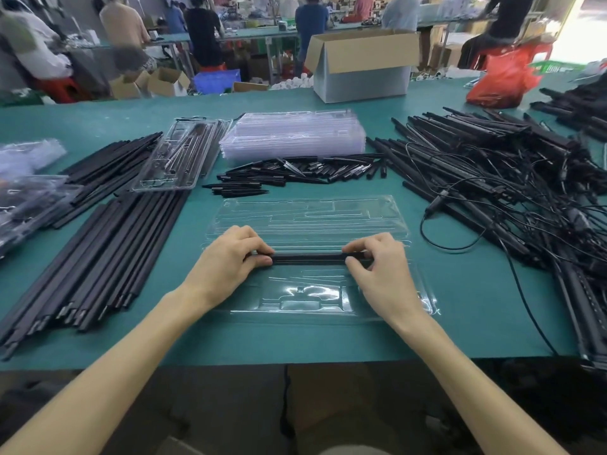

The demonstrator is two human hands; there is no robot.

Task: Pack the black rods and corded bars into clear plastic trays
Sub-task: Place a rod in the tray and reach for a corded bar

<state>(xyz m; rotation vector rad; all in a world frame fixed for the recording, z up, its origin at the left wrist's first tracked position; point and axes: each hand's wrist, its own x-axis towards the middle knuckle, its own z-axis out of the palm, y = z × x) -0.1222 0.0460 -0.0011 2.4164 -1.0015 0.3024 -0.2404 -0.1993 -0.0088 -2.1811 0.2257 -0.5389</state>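
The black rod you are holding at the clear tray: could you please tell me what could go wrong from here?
1. The left hand and right hand pinch the black rod only at its ends; pressed unevenly, one end might sit outside its groove.
2. The clear tray looks thin, so hard pressing could buckle it.
3. A loose cable loops close to the tray's right end and might get caught.

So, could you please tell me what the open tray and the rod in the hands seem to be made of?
The tray: thin clear moulded plastic, glossy; glare streaks show and the green table shows through. The rod, gripped at both ends by the left hand and right hand: matte black, no glare; plastic or coated metal, cannot tell.
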